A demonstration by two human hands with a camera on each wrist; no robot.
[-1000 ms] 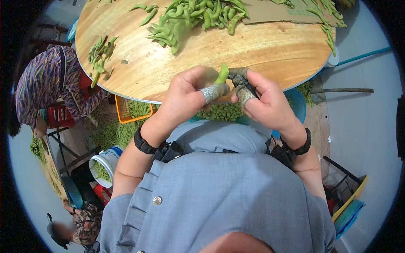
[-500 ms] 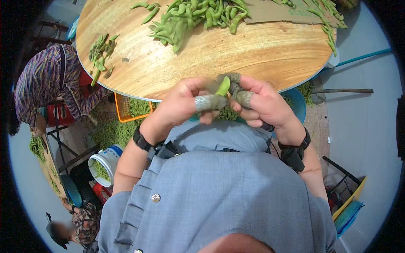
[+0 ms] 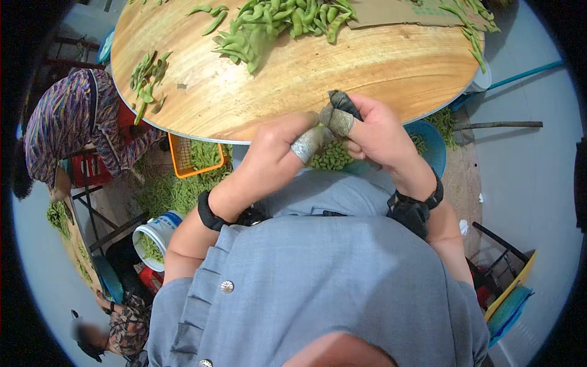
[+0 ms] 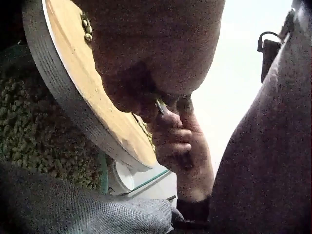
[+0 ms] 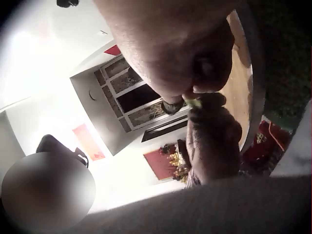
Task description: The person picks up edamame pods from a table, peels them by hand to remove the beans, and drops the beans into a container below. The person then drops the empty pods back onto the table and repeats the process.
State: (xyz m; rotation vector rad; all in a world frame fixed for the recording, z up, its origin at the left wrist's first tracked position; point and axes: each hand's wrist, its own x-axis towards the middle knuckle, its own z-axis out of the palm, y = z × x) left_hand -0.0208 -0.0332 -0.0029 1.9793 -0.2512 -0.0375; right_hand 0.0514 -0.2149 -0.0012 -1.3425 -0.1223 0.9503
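Observation:
My left hand (image 3: 272, 147) meets my right hand (image 3: 379, 137) just off the near edge of the round wooden table (image 3: 379, 73). Grey wrapping covers the left thumb, and the right thumb and index finger are wrapped too. Between the hands a bit of a green edamame pod (image 5: 193, 103) shows in the right wrist view, pinched by the left fingers; the rest is hidden. The right fingers curl round a slim dark tool (image 4: 161, 107), its tip poking out beside the thumb in the left wrist view; its kind is unclear. Shelled beans (image 3: 330, 156) lie below the hands.
A heap of pods (image 3: 275, 27) and a cardboard sheet (image 3: 397, 15) lie on the table. On the floor stand an orange basket (image 3: 173, 156), a white bucket (image 3: 165, 226) and a blue-green tub (image 3: 434, 150). Two other people work at left, one in a patterned top (image 3: 67, 116).
The pod stood up in plain sight between the fingers; now the closed-together fingers hide it in the head view. The right hand has turned, and both thumbs have come together.

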